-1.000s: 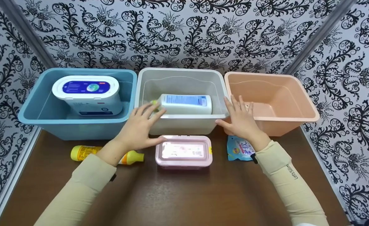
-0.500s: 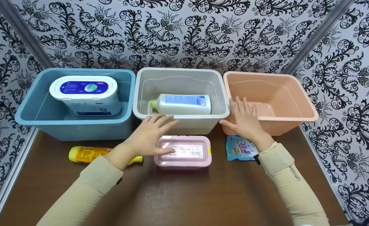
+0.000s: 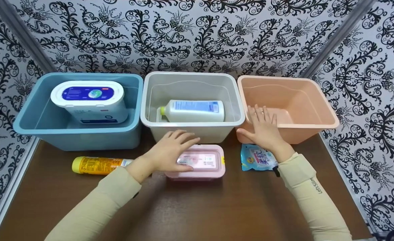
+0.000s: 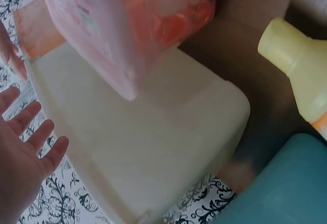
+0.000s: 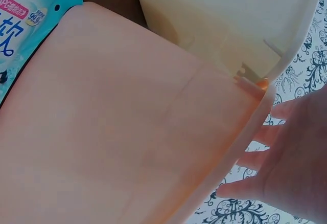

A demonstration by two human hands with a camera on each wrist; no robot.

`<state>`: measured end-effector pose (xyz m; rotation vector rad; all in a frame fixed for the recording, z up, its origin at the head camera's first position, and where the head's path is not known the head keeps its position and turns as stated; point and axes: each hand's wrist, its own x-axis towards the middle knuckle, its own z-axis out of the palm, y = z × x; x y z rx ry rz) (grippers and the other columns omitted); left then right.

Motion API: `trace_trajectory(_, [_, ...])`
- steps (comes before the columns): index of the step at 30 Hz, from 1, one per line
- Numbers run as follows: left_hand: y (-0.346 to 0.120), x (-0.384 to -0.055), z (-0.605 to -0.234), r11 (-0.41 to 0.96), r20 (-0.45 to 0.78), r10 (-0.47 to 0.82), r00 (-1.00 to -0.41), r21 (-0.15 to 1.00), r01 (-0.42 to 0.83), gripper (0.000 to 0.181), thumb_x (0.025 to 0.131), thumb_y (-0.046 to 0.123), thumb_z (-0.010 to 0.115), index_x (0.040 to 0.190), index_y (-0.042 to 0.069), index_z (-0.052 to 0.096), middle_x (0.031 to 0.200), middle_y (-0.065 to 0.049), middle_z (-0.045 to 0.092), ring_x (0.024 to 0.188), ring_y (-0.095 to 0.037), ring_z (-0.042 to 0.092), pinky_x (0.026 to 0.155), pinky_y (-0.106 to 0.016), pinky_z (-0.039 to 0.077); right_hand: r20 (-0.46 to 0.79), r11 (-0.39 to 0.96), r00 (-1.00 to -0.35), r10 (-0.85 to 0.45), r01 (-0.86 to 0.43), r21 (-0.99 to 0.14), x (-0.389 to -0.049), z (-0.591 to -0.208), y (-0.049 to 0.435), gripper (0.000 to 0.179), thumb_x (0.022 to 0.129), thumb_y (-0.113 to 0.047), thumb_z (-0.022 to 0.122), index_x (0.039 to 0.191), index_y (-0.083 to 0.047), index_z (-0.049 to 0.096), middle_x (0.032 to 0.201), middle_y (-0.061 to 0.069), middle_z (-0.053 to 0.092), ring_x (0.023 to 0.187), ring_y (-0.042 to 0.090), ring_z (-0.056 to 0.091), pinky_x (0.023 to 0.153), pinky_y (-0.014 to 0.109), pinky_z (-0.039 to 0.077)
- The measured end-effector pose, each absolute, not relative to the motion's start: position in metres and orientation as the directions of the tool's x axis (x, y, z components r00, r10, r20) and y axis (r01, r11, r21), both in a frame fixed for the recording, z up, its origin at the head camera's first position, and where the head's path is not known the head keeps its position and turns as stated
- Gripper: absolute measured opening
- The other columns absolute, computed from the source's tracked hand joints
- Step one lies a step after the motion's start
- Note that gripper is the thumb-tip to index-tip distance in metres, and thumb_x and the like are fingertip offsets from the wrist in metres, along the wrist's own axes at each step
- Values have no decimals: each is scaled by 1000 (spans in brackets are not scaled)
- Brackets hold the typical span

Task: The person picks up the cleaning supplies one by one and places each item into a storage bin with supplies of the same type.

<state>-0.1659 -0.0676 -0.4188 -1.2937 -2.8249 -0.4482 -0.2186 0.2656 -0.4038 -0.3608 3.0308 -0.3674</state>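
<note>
Black-scrolled wallpaper [image 3: 190, 33] backs a brown tabletop [image 3: 197, 207], where the pink box [image 3: 207, 163] sits just in front of the gray bin [image 3: 213, 134], its long axis running left to right. The left hand [image 3: 169, 152] is clearly the nearer — it hangs over the box's left part, fingers apart and gripping nothing. From it, the box lies below and extends to the right; the left wrist view shows a gap between fingers and box. Any grip, I judge, turns on lowering to straddle that long axis. The right hand [image 3: 265, 132] is at the front left corner of the orange bin [image 3: 299, 135], fingers slightly parted and holding nothing — whether they touch its rim I cannot tell.
</note>
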Motion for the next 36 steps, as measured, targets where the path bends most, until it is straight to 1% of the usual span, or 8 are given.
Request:
trace_trajectory(8, [-60, -164, -434, 637, 49, 744, -667, 250, 729, 84, 77, 63, 60, 145, 20, 34, 145, -7, 39, 133, -29, 32, 107, -49, 29, -38, 943, -970, -239, -223, -246, -219, -408, 273, 92, 86, -64, 47, 151, -8, 12, 156, 21, 8, 143, 44, 1, 108, 67, -6])
trace_trajectory(15, [-59, -164, -446, 634, 36, 753, -657, 228, 739, 84, 77, 65, 57, 145, 20, 33, 146, -7, 37, 133, -30, 31, 107, -50, 30, -70, 946, -972, -225, -201, -254, -220, -411, 277, 92, 87, -63, 46, 150, -6, 11, 157, 21, 5, 143, 44, 0, 109, 66, -7])
trace_trajectory(19, [-58, -165, -453, 646, 32, 746, -666, 210, 734, 86, 77, 67, 55, 145, 20, 33, 147, -8, 35, 133, -30, 31, 107, -50, 30, -78, 947, -972, -221, -195, -254, -220, -413, 279, 91, 87, -62, 46, 150, -6, 11, 157, 20, 4, 143, 44, -2, 109, 66, -8])
trace_trajectory(23, [-59, -167, -458, 664, 20, 732, -681, 205, 719, 88, 76, 70, 54, 145, 21, 32, 148, -8, 33, 134, -30, 30, 107, -51, 30, -60, 946, -972, -225, -204, -252, -220, -415, 280, 92, 87, -64, 46, 150, -7, 12, 157, 20, 6, 143, 44, 0, 108, 67, -7])
trace_trajectory(29, [-61, -168, -466, 660, 22, 730, -683, 233, 714, 91, 74, 70, 56, 146, 21, 30, 149, -10, 31, 134, -31, 30, 106, -52, 30, -29, 947, -974, -225, -212, -243, -221, -419, 281, 91, 86, -62, 48, 150, -6, 16, 156, 22, 10, 142, 45, 3, 107, 68, -5])
trace_trajectory(36, [-62, -165, -472, 668, -15, 724, -689, 264, 696, 92, 74, 69, 57, 148, 22, 27, 152, -11, 27, 136, -31, 28, 108, -52, 26, -30, 946, -974, -224, -210, -247, -221, -420, 281, 90, 86, -62, 48, 149, -6, 18, 156, 21, 9, 143, 44, 2, 108, 68, -6])
